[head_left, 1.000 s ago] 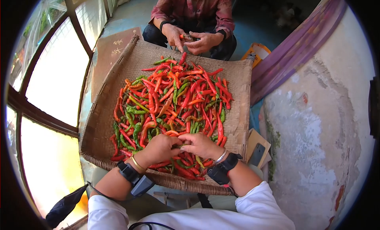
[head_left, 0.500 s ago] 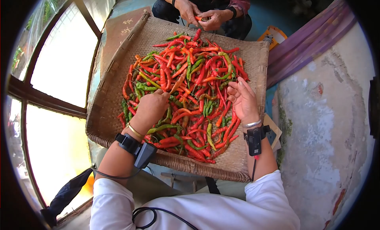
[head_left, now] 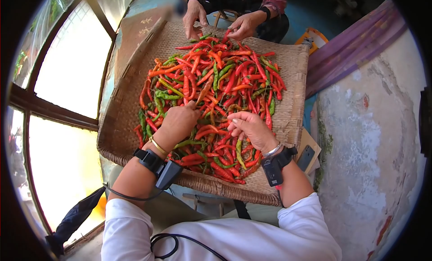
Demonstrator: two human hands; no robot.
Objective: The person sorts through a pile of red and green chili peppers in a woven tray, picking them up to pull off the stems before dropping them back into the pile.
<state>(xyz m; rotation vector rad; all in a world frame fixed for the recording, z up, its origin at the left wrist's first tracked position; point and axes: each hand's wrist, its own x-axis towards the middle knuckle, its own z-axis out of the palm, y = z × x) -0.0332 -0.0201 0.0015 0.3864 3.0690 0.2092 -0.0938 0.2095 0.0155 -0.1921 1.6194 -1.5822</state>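
A broad heap of red, orange and green chili peppers lies in a woven basket tray in front of me. My left hand is over the left-centre of the heap, its fingers closed at the lower end of an orange-brown chili pepper. Where they grip it is partly hidden. My right hand hovers low over the heap, right of my left hand, its fingers loosely bent and apart with nothing visible in them. Just below its fingertips lies a yellow-green chili.
Across the tray, another person's hands reach to the heap's far edge, one at a red chili. A window stands left; a worn wall and purple cloth are right. A phone lies beside the tray.
My right hand has moved left and toward me, nearer my left hand. A curved green chili at the upper right is no longer there. The other person's hands have parted and lowered to the heap.
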